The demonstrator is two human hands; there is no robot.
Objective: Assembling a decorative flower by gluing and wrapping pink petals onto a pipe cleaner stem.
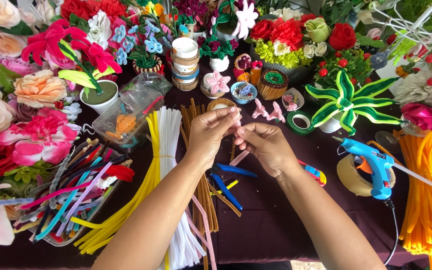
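Observation:
My left hand (pixel 212 132) and my right hand (pixel 265 145) meet over the middle of the dark table (pixel 286 220), both pinching a thin pink pipe cleaner (pixel 238 158) whose lower end slants down between them. Under my hands lie blue-handled pliers (pixel 227 186) and a bundle of brown pipe cleaners (pixel 203 185). White pipe cleaners (pixel 172 150) and yellow pipe cleaners (pixel 141 190) lie to the left of my left forearm. Two small pink pipe-cleaner flowers (pixel 268 111) sit just beyond my right hand.
A blue glue gun (pixel 372 162) rests by a tape roll (pixel 354 176) at right, with orange pipe cleaners (pixel 426 200) beyond. A green tape roll (pixel 300 121), a clear plastic box (pixel 126 117), a tray of mixed pipe cleaners (pixel 71 195) and many artificial flowers ring the table.

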